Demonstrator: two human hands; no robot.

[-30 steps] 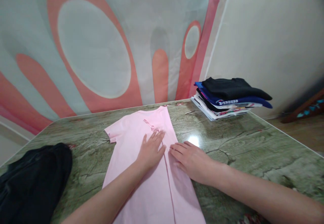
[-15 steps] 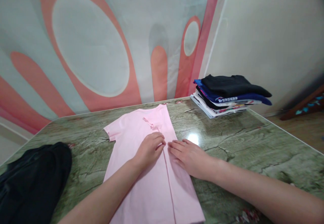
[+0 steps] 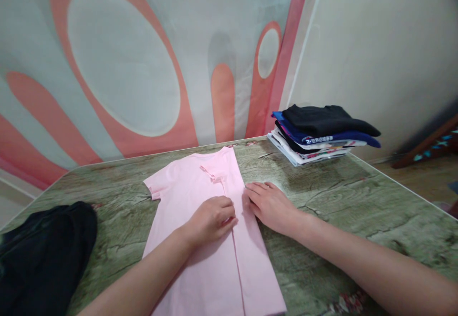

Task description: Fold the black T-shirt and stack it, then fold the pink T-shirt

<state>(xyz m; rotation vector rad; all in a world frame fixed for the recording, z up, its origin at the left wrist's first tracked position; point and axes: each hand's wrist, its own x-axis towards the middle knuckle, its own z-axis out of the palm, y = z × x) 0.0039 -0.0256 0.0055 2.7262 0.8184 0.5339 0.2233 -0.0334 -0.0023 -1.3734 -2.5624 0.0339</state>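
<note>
A pink T-shirt (image 3: 193, 259) lies flat on the table, neck end away from me. Its right side is folded inward in a long strip, and that side's short sleeve (image 3: 213, 169) is turned back on top. My left hand (image 3: 213, 218) rests on the shirt with curled fingers, thumb and forefinger closed at the edge of the folded strip. Over the outer right edge lies my right hand (image 3: 270, 207), palm down, fingers stretched out and touching the cloth. The left sleeve of the shirt is still spread out to the side.
A pile of folded clothes (image 3: 322, 139) stands at the table's back right corner, black on top. Dark clothing (image 3: 46, 254) lies bunched at the left front. Behind the wood-patterned table (image 3: 121, 225) is a wall with a pink and grey print.
My left hand has slid a little toward me along the fold. My right hand has moved slightly away from me, up the shirt's right edge. The view has shifted a little.
</note>
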